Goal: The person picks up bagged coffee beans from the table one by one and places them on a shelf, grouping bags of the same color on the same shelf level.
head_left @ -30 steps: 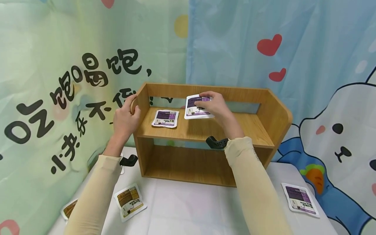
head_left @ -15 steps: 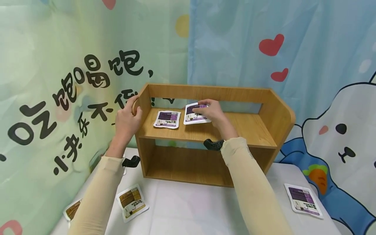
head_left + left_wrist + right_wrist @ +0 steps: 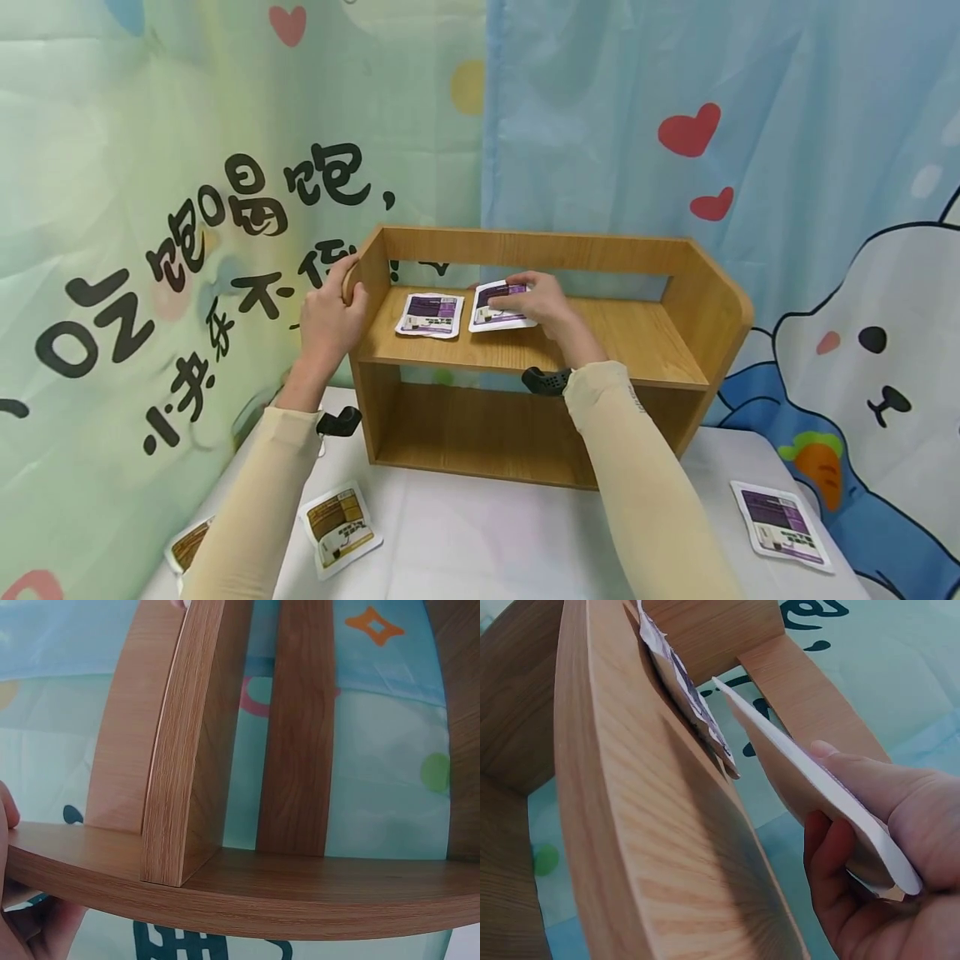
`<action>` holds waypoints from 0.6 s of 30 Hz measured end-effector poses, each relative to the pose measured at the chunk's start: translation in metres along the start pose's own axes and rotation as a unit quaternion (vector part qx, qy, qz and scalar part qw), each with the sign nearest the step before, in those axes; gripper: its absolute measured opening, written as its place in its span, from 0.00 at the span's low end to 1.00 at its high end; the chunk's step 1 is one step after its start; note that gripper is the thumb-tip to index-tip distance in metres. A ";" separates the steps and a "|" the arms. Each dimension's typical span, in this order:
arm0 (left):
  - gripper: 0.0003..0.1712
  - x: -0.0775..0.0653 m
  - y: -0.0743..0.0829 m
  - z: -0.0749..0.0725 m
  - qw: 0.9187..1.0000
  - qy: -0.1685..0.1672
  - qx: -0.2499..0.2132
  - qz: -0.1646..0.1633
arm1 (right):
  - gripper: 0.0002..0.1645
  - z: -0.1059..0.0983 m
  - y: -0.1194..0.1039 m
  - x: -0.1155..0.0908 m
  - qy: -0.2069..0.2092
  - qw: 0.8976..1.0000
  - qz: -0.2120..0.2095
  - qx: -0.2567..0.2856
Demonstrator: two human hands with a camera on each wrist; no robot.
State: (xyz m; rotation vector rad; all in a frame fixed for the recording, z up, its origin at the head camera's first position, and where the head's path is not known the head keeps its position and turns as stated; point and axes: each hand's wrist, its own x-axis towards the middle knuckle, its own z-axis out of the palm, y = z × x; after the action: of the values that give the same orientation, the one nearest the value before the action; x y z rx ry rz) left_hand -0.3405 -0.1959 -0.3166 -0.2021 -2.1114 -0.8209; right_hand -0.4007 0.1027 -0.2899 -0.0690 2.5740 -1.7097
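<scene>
Brown packets (image 3: 342, 532) lie on the table (image 3: 465, 542) leftmost, left hand (image 3: 332, 323) grips the shelf's (image 3: 525, 247) left side, lying packet (image 3: 431, 316) is the nearest obstacle on the upper board (image 3: 622, 333), and just right the held packet (image 3: 483, 318), long axis unclear, tilts above the board, its right edge pinched by right hand (image 3: 547, 305), far packet (image 3: 782, 527) well apart.

Blue curtain (image 3: 577, 100), red hearts (image 3: 688, 133), printed carrot (image 3: 819, 475)
</scene>
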 end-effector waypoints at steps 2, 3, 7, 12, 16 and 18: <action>0.23 0.001 0.000 0.000 1.000 0.000 0.001 0.000 | 0.39 0.001 0.001 0.000 0.003 1.000 -0.001 -0.007; 0.23 0.001 0.000 0.000 1.000 0.001 0.001 0.000 | 0.39 0.001 0.001 0.000 0.003 1.000 -0.003 -0.011; 0.23 0.002 0.001 -0.001 1.000 0.001 0.001 -0.001 | 0.39 0.002 0.004 0.002 0.003 1.000 -0.009 -0.027; 0.23 0.003 0.001 -0.001 1.000 -0.002 -0.005 0.000 | 0.40 0.001 0.006 0.003 0.005 0.998 -0.016 -0.058; 0.23 0.001 0.000 -0.001 1.000 -0.001 -0.003 -0.004 | 0.40 0.000 0.009 0.003 0.002 0.995 -0.017 -0.098; 0.23 -0.001 -0.001 0.000 1.000 0.000 -0.001 -0.005 | 0.40 0.001 0.011 0.002 0.001 0.994 -0.012 -0.111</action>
State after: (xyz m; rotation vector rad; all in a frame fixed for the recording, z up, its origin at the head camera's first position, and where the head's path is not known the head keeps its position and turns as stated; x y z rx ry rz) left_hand -0.3403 -0.1968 -0.3175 -0.1930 -2.1134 -0.8290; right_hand -0.4031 0.1062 -0.3002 -0.1074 2.7632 -1.4243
